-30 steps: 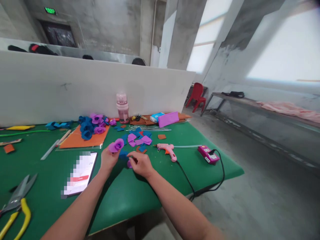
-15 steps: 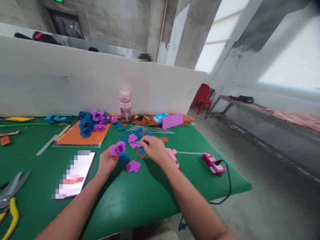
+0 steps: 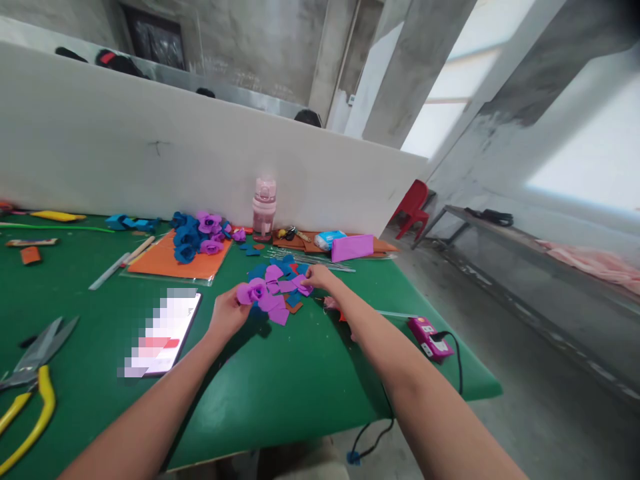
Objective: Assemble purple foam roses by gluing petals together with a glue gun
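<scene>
Left hand point(image 3: 227, 315) holds purple flower point(image 3: 252, 291) — seemingly pinched.

- It is a craft workshop in a bare concrete hall.
- A green table point(image 3: 280, 393) carries foam flowers point(image 3: 197, 233), cut petals point(image 3: 280, 280) and scissors point(image 3: 30, 353).
- A white partition point(image 3: 150, 160) separates the work places.
- A glue gun point(image 3: 333, 307) lies there.

The phone point(image 3: 163, 331) screen is blurred; scissors point(image 3: 27, 387) at eight o'clock are cut by the edge.
</scene>
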Motion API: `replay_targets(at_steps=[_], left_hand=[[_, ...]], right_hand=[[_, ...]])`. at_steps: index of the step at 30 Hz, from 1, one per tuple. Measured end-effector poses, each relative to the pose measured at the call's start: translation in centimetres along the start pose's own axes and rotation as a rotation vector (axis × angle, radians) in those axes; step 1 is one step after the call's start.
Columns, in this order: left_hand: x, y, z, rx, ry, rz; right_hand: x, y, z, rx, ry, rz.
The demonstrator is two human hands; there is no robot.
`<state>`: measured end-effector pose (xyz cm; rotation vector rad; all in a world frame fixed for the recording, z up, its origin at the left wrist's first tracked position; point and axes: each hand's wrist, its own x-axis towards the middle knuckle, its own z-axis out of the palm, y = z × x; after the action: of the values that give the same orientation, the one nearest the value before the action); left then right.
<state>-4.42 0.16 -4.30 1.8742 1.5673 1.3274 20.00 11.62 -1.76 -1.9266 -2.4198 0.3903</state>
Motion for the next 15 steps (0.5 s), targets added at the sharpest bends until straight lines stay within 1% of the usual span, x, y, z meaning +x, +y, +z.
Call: replay_targets(at_steps=[2,5,11,15], left_hand=[[0.0,0.3,-0.1,-0.005,0.000,0.011],[-0.1,0.3,-0.1,-0.006,0.009,0.017],[0.0,-0.3,0.3,0.007,-0.014,-0.013],[0.0,0.2,0.2,-0.018,-0.020,-0.026]], right_hand=[[0.2,0.1,0.4,0.038,0.001,0.012],[0.1,0.5,0.4,0.109,0.041,-0.001],[0.1,1.6,-0.6,0.328,0.077,-0.009],[0.4,2.5,-1.2,0.506,0.104,0.040]])
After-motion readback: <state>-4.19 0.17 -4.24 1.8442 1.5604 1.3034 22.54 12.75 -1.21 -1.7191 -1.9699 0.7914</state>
